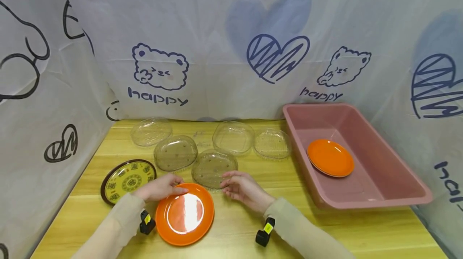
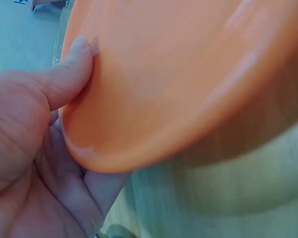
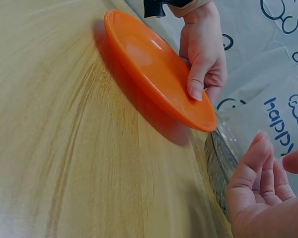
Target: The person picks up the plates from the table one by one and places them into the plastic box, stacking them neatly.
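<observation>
My left hand [image 1: 158,188] grips a glossy orange plate [image 1: 185,215] at its far left rim. In the left wrist view the thumb lies on the top face of the plate [image 2: 154,74] while the fingers pass beneath it. The right wrist view shows the plate [image 3: 149,64] tilted, its shadow on the wood below. To the right of the plate is my right hand [image 1: 247,190], holding nothing, its fingers loosely bent and the thumb apart. Its fingertips overlap the near edge of a clear plastic tray [image 1: 213,166] in the head view.
Several more clear plastic trays [image 1: 176,153] stand along the back of the wooden table [image 1: 231,235]. A yellow patterned plate with a dark rim [image 1: 128,178] lies at left. At right, a pink tub [image 1: 376,190] holds another orange plate [image 1: 330,158]. Printed cloth [image 1: 217,70] hangs behind.
</observation>
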`<action>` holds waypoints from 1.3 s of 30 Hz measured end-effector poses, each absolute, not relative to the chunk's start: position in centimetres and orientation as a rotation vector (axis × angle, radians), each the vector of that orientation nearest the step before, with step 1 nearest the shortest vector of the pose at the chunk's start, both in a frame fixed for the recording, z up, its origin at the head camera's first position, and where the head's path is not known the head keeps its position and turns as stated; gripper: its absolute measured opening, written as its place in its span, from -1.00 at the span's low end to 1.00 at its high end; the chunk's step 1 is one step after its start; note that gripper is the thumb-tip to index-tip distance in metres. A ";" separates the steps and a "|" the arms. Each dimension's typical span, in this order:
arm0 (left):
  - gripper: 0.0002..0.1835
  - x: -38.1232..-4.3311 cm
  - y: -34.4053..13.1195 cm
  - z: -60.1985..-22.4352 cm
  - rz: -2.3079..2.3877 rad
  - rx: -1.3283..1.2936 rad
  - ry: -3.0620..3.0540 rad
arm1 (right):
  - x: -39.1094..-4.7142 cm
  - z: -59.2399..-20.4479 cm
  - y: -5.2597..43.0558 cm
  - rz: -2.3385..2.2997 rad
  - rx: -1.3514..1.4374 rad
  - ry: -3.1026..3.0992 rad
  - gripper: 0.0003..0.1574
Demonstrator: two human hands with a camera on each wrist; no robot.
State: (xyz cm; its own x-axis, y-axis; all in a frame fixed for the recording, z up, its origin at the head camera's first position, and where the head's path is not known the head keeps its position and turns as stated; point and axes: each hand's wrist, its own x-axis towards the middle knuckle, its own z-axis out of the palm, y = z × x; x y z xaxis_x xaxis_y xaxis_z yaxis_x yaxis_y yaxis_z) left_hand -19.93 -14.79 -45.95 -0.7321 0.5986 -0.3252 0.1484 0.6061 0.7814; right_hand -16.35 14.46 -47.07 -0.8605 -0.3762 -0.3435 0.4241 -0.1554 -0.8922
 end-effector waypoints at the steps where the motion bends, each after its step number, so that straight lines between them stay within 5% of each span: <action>1: -0.75 -19.9 -14.8 -46.0 1.037 0.597 2.246 | -16.4 -47.1 14.5 -2.058 0.059 1.602 -0.48; 39: -0.62 -20.0 -10.4 -45.7 1.149 0.586 2.094 | -16.9 -46.9 18.0 -2.135 0.185 1.633 -0.47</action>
State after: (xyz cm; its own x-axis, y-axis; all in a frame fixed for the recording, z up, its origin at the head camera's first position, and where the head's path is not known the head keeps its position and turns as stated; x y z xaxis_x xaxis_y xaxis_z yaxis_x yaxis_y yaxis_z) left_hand -20.00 -10.45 -45.69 -0.6752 0.6550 -0.3392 0.0655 0.5112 0.8569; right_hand -16.89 18.01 -46.92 -0.8926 -0.2637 -0.3656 0.4219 -0.2031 -0.8836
